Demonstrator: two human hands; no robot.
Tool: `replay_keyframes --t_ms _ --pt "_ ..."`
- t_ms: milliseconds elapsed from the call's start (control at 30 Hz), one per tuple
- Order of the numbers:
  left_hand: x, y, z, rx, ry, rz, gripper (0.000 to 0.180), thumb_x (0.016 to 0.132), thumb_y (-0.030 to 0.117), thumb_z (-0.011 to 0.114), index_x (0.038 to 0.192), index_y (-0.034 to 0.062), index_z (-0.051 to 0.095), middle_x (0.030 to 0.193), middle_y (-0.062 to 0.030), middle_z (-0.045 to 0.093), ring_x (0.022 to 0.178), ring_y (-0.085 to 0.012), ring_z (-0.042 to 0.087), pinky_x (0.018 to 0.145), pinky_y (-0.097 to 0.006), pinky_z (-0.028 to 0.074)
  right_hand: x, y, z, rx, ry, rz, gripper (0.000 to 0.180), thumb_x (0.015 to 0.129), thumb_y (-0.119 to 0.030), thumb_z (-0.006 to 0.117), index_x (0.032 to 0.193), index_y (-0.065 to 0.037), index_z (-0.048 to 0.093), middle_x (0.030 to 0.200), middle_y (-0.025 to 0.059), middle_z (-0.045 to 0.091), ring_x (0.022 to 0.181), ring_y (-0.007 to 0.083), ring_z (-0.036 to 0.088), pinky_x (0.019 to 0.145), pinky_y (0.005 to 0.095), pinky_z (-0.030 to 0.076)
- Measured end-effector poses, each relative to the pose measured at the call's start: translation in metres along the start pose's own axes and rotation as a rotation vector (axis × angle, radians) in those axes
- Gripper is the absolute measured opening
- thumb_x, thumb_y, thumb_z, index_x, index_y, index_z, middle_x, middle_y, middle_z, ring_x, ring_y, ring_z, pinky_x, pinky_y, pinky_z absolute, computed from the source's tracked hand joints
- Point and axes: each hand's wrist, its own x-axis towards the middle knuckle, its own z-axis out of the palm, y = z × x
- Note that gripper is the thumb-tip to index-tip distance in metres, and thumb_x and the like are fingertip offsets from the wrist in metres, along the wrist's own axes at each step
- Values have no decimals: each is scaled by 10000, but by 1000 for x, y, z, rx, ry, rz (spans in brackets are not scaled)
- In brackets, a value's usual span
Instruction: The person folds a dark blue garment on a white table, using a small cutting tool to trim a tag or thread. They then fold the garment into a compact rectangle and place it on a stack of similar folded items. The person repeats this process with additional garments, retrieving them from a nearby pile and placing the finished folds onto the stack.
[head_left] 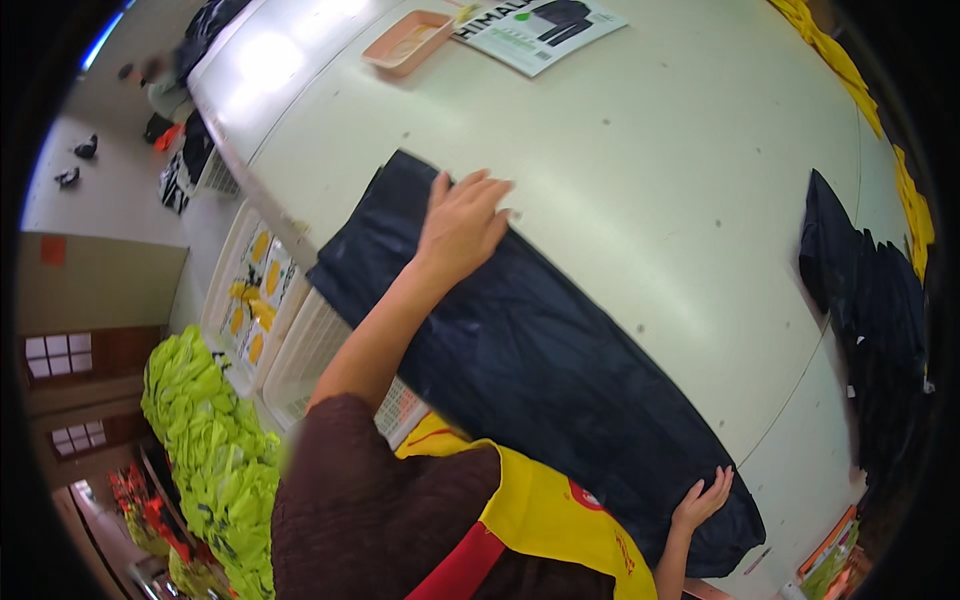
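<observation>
A long dark navy garment (560,370), folded lengthwise and shaped like trousers, lies slantwise along the near edge of the pale table (640,220). Its fabric looks smooth and slightly shiny. My left hand (465,222) rests on the upper left part of the garment, with the fingers stretched past its far edge. Toward the other end, at the lower right, my right hand (703,498) lies on the cloth with fingers extended. Neither hand grips anything that I can see.
Farther back lie a pink plastic tray (408,42) and a printed sheet (540,32). More dark garments (870,330) are heaped at the right, beside yellow cloth (835,60). Left of the table stand a white crate (318,350) and a lime-green pile (210,440). A person (165,90) is far off.
</observation>
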Motion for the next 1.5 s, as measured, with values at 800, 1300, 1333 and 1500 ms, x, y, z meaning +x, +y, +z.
replay_keyframes --t_ms 800,1300,1333,1500 --pt "-257 -182 -48 -46 298 -901 453 717 215 713 1056 -51 577 964 -187 618 897 -277 592 813 -351 458 12 39 -10 155 106 -136 440 793 -187 591 1204 -55 507 1284 156 480 1201 335 429 990 434 328" --pt "-234 -146 -27 -593 476 -1690 736 592 232 789 1147 -23 380 1057 -180 582 822 -285 603 720 -436 538 -91 197 -47 791 613 1443 666 670 -291 761 1097 143 490 1101 267 556 986 352 571 853 398 465" --pt "-221 -149 -21 -468 506 -1715 704 604 170 771 1142 -50 374 1052 -196 581 816 -291 609 737 -430 550 -94 215 -31 955 619 1407 639 666 -256 766 1079 149 495 1075 255 570 953 340 584 837 388 475" --pt "-183 -132 -21 -633 559 -1439 463 668 58 569 1080 -116 448 1063 -234 560 837 -299 598 756 -368 538 -60 214 -51 1726 886 1282 383 726 -29 659 1042 143 528 1028 222 594 847 305 614 776 376 513"
